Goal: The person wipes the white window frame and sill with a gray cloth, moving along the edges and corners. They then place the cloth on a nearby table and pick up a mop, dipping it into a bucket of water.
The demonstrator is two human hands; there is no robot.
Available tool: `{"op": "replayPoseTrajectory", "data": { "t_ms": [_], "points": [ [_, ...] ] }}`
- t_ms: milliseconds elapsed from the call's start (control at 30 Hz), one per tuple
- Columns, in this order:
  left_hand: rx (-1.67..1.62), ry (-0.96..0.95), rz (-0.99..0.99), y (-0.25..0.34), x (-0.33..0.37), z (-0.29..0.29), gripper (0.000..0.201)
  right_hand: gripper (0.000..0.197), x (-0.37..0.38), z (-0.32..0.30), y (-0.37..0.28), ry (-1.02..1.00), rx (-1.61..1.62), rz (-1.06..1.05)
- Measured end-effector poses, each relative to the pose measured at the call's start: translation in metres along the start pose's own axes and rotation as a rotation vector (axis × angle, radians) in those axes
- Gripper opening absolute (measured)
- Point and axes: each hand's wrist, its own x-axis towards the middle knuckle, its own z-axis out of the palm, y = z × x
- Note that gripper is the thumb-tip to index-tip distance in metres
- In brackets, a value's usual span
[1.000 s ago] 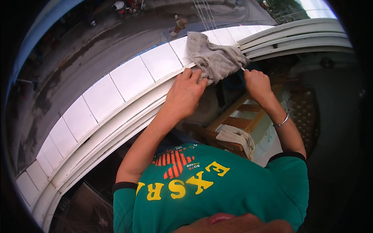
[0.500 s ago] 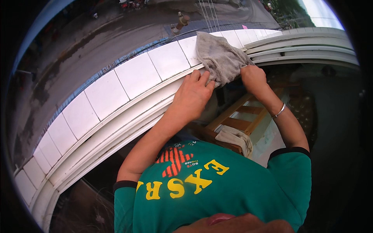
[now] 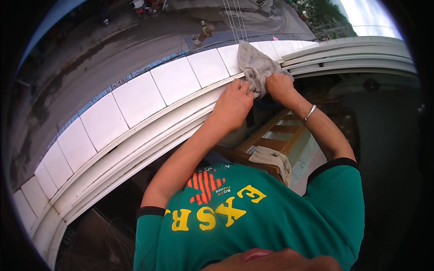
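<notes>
Presently, a grey cloth [image 3: 255, 63] is being held in bunched form across the upper part of a white window frame [image 3: 158, 127], with its far corner spreading onto the white tiles [image 3: 139, 99] of the outer ledge. By the right hand [image 3: 280, 88], which is closed like a fist, the cloth is being gripped at its right side; whether some thin thing is also being enclosed there, it cannot be told. The left hand [image 3: 235, 103] is being rested on the frame rail, with fingers bent and the tips touching the near edge of the cloth; whether the cloth is being pinched by them, it also cannot be told.

Probably the main risk is being created by the loose corner: if the right grip is being relaxed, the cloth could be lost over the ledge toward the street [image 3: 86, 67] below. Also, the folds could be caught in the rail grooves, and the fingers could be scraped, if too strong pulling is being applied.

Behind the hands, a wooden slatted frame [image 3: 271, 143] is being partly covered by a beige cloth [image 3: 273, 159].
</notes>
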Motion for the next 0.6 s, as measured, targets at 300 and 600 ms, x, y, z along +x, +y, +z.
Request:
{"op": "replayPoseTrajectory", "data": {
  "t_ms": [300,600],
  "points": [
    [-0.022,0.022,0.016,0.002,-0.006,-0.002,0.031,0.015,-0.001,0.012,0.011,-0.097,0.176,0.267],
    [-0.015,-0.005,0.021,-0.001,0.001,-0.007,0.022,0.013,0.009,0.009,0.026,-0.105,0.228,0.302]
  ]
}}
